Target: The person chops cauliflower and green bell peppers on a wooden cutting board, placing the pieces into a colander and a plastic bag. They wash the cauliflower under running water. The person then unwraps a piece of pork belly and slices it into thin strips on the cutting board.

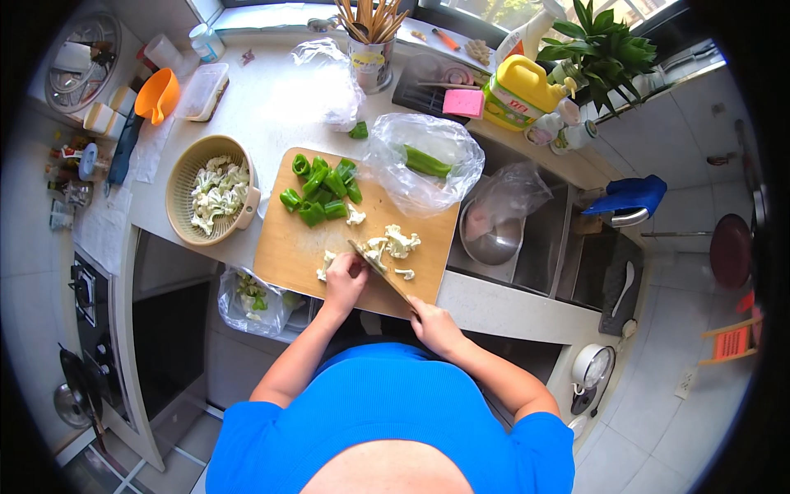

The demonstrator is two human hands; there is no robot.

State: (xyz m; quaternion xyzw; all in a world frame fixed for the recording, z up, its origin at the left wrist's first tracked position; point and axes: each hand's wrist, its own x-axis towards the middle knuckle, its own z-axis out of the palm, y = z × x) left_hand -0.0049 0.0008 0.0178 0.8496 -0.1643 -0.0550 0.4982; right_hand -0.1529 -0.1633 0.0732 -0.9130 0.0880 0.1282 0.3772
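Note:
My right hand [436,325] is closed round the handle of a kitchen knife [380,270], its blade slanting away to the left across the wooden cutting board [276,235]. Just left of the blade, my left hand [346,284] has its fingers curled on a cauliflower piece, largely hidden under them; some cauliflower [324,265] shows beside the thumb side. Right of the knife lie cut cauliflower florets [401,242]. Chunks of green pepper [321,191] are heaped toward the board's far side. A beige colander [183,214] with cauliflower in it stands left of the board.
A clear plastic bag [457,169] with a green pepper overlaps the board's far right corner. Right of it is the sink [539,247] holding a metal bowl [492,239]. A bag-lined bin [255,317] with scraps hangs below the counter's front edge. A yellow jug [520,92] stands behind.

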